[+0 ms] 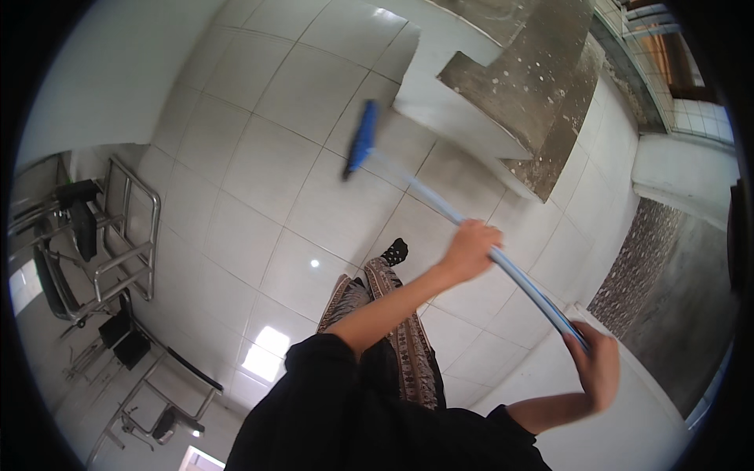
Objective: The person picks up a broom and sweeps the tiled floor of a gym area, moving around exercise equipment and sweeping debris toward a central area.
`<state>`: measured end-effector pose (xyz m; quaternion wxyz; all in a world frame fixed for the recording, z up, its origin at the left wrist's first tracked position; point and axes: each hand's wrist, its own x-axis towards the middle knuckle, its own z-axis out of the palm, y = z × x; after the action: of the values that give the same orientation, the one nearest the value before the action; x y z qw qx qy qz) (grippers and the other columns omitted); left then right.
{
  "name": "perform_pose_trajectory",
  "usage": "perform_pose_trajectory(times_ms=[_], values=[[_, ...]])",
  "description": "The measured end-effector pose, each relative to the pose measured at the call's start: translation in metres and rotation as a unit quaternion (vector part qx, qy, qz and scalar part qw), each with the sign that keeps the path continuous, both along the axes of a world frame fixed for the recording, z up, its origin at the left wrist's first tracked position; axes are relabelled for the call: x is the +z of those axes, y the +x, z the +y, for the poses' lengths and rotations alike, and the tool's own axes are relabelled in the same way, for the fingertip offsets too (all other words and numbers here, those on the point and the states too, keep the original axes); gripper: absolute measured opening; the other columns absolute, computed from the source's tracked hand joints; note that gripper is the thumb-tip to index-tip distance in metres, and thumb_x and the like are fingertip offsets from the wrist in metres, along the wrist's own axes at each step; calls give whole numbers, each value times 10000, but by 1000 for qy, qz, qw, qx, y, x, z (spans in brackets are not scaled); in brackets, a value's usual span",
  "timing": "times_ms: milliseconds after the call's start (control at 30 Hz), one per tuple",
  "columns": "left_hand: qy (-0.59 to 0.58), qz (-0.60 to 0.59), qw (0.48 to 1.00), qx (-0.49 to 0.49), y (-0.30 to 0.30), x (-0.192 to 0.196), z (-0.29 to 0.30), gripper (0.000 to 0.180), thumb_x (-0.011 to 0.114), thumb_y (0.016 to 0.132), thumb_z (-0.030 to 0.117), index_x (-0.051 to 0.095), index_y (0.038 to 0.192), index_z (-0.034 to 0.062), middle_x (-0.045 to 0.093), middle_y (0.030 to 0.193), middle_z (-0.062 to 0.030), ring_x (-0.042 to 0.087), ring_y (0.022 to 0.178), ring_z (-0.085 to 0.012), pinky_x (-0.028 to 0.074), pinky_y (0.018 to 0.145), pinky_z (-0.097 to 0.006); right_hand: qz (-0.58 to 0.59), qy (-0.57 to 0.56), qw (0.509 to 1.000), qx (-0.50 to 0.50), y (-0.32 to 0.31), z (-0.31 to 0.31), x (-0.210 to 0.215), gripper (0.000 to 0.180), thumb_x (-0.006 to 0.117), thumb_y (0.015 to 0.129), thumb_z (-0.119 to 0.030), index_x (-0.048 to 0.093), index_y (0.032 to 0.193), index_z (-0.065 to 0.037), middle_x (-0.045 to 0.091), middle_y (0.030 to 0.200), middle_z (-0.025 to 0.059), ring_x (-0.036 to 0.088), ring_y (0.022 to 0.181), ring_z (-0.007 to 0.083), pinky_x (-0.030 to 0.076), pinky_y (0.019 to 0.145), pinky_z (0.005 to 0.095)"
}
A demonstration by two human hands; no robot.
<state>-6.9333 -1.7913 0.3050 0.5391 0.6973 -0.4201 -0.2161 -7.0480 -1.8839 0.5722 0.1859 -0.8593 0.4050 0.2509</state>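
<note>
A long broom (434,198) with a pale blue handle slants across the view, from the lower right to the floor ahead. Its blue head (362,141) with a dark edge is blurred and lies low over the white tiles. My left hand (471,250) is wrapped round the middle of the handle. Near the handle's upper end, my right hand (598,365) grips it with the thumb along the shaft.
A white step-like block (448,98) with a worn grey top (534,94) stands ahead on the right. Metal-framed chairs or walkers (126,228) with black parts are at the left. A low white wall (613,392) runs along my right. My foot in a dotted sock (397,251) is on the tiled floor (259,165).
</note>
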Motion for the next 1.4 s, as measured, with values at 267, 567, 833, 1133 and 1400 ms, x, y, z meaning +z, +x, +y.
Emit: perform_pose_trajectory(times_ms=[267, 567, 833, 1133, 1400], values=[[89, 6, 996, 15, 57, -57, 50, 94, 615, 619, 77, 526, 646, 89, 562, 690, -59, 529, 741, -258, 437, 660, -369, 59, -49, 978, 192, 103, 50, -50, 202, 634, 750, -232, 650, 875, -74, 575, 590, 166, 569, 566, 335, 450, 545, 391], [270, -48, 950, 148, 180, -103, 164, 87, 610, 597, 58, 548, 649, 90, 567, 698, -74, 528, 785, -270, 410, 726, -372, -53, 28, 970, 237, 198, 83, -160, 214, 576, 798, -298, 647, 913, -133, 606, 680, 152, 587, 637, 318, 457, 611, 405], [-84, 12, 974, 212, 277, -2, 49, 159, 665, 653, 113, 512, 694, 99, 526, 698, -54, 521, 769, -267, 362, 852, -430, -27, -205, 937, 282, 306, 88, 12, 215, 579, 806, -228, 625, 928, -58, 592, 644, 178, 587, 592, 346, 450, 559, 388], [9, -18, 966, 256, 367, -64, 130, 169, 625, 770, 184, 502, 707, 86, 539, 727, -65, 551, 801, -268, 341, 924, -430, 42, -195, 870, 450, 430, 190, -62, 125, 596, 761, -156, 567, 790, -38, 569, 563, 122, 596, 544, 268, 454, 486, 361], [297, -31, 894, 334, 374, -98, 353, 86, 593, 753, 127, 532, 711, 83, 547, 776, -75, 514, 853, -272, 348, 841, -422, -21, 51, 876, 480, 469, 253, -148, 205, 584, 791, -243, 601, 930, -93, 580, 607, 139, 585, 614, 312, 450, 567, 405]])
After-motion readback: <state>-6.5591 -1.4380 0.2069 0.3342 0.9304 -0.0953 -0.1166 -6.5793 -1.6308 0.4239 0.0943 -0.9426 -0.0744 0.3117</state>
